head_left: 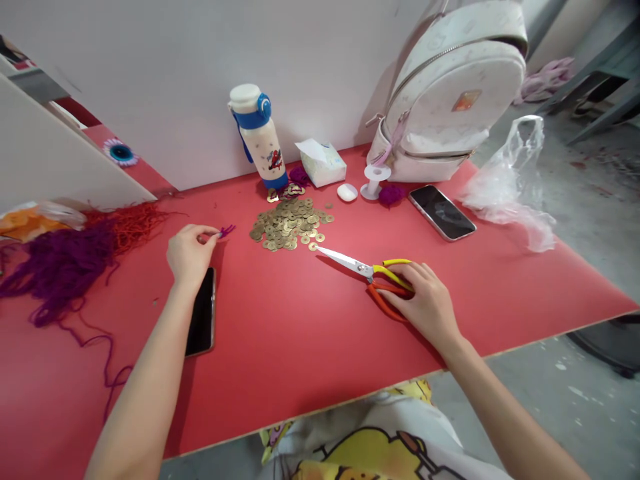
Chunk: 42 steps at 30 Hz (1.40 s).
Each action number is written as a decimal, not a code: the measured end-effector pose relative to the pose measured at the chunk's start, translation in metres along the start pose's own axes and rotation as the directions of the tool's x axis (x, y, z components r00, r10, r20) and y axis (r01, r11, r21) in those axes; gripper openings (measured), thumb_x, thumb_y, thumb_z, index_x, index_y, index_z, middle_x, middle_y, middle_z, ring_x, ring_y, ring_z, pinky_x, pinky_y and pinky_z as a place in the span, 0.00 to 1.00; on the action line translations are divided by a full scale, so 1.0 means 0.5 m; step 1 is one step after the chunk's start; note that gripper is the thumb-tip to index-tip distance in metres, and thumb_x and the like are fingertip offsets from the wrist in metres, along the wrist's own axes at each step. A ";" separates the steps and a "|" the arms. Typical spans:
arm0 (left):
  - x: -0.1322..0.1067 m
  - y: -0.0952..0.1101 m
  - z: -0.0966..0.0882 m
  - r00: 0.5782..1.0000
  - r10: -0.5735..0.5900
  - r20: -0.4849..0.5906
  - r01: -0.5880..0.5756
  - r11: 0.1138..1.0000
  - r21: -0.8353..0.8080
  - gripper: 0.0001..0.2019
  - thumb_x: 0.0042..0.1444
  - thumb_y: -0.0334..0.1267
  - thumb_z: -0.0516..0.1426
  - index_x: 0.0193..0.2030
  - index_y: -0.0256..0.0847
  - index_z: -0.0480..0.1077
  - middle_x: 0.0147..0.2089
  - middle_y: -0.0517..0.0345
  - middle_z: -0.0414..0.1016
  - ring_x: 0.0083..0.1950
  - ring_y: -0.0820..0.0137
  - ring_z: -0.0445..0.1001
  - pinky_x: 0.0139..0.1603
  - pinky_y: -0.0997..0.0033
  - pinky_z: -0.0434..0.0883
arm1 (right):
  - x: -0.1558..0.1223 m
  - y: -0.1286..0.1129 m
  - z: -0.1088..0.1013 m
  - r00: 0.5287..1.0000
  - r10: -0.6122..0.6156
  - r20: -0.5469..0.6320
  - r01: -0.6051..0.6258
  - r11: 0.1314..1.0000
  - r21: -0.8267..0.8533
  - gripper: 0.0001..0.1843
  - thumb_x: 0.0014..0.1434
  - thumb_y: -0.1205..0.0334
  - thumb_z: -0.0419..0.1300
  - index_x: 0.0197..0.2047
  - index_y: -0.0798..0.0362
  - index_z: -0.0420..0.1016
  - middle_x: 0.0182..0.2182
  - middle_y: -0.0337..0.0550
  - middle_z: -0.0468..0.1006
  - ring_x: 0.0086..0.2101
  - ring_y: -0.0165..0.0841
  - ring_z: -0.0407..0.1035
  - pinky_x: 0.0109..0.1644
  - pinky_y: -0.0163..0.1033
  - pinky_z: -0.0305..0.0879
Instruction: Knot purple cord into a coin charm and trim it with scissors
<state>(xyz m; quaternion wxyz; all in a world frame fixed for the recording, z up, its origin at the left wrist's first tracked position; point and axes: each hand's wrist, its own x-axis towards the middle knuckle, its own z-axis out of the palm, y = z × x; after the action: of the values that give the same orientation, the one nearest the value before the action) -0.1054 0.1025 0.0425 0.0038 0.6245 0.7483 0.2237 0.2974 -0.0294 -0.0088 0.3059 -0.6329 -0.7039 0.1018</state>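
Observation:
My left hand [189, 255] is closed in a pinch on a short piece of purple yarn [226, 231], just left of a pile of brass coins [290, 223]. Beneath my left wrist lies a black phone [202, 320]. My right hand [425, 301] rests on the yellow and orange handles of a pair of scissors [367, 270], fingers curled over them. The scissors lie on the red table [300, 333] with shut blades pointing at the coins.
Purple yarn [60, 267] and red yarn [135, 223] lie tangled at the left. Along the back wall stand a water bottle [260, 137], a tissue pack [323, 162], an empty spool [374, 181] and a white backpack [450, 100]. A second phone [441, 211] and a plastic bag [515, 187] lie at right.

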 end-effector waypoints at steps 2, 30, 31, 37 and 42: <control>0.013 -0.002 0.007 1.000 -0.011 -0.010 0.011 0.999 0.044 0.06 0.56 0.37 0.61 0.39 0.42 0.79 0.38 0.54 0.77 0.37 0.64 0.72 0.31 0.69 0.60 | -0.001 -0.001 0.000 1.000 -0.007 0.003 0.008 1.000 -0.008 0.14 0.60 0.52 0.63 0.45 0.49 0.74 0.44 0.46 0.80 0.42 0.43 0.73 0.43 0.46 0.71; -0.037 0.521 0.157 0.395 0.900 0.187 -0.868 0.432 -0.246 0.22 0.62 0.23 0.50 0.63 0.35 0.64 0.65 0.42 0.67 0.64 0.59 0.68 0.59 0.58 0.67 | 0.004 0.000 0.004 0.999 -0.008 0.053 0.000 0.989 0.150 0.14 0.59 0.54 0.65 0.47 0.47 0.80 0.42 0.46 0.77 0.43 0.42 0.73 0.45 0.45 0.71; -0.033 0.553 0.180 0.399 0.894 0.203 -0.862 0.441 -0.249 0.23 0.62 0.24 0.51 0.64 0.34 0.63 0.66 0.40 0.66 0.63 0.57 0.68 0.57 0.57 0.69 | 0.004 0.001 0.004 0.999 -0.005 0.053 -0.003 0.989 0.150 0.14 0.59 0.55 0.65 0.47 0.47 0.80 0.42 0.46 0.77 0.43 0.42 0.73 0.45 0.45 0.72; -0.021 0.616 0.246 0.455 0.843 0.289 -0.847 0.509 -0.153 0.17 0.59 0.29 0.59 0.55 0.32 0.70 0.54 0.40 0.74 0.58 0.54 0.70 0.56 0.56 0.67 | 0.007 0.001 0.001 0.999 -0.011 0.052 0.003 0.987 0.159 0.14 0.58 0.56 0.66 0.47 0.48 0.79 0.42 0.46 0.77 0.43 0.42 0.74 0.45 0.45 0.72; -0.048 0.529 0.208 0.471 0.839 0.273 -0.851 0.514 -0.110 0.10 0.58 0.28 0.58 0.47 0.35 0.73 0.57 0.41 0.70 0.57 0.57 0.68 0.53 0.60 0.69 | 0.010 -0.001 -0.001 0.997 -0.023 0.077 0.014 0.993 0.119 0.13 0.58 0.58 0.65 0.47 0.48 0.78 0.43 0.46 0.77 0.43 0.42 0.73 0.45 0.46 0.71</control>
<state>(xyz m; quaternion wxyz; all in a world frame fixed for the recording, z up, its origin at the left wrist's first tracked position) 0.1762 0.1462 0.0322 -0.0093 0.9372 0.3378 0.0864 0.2971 -0.0249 -0.0069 0.3162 -0.6025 -0.7139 0.1652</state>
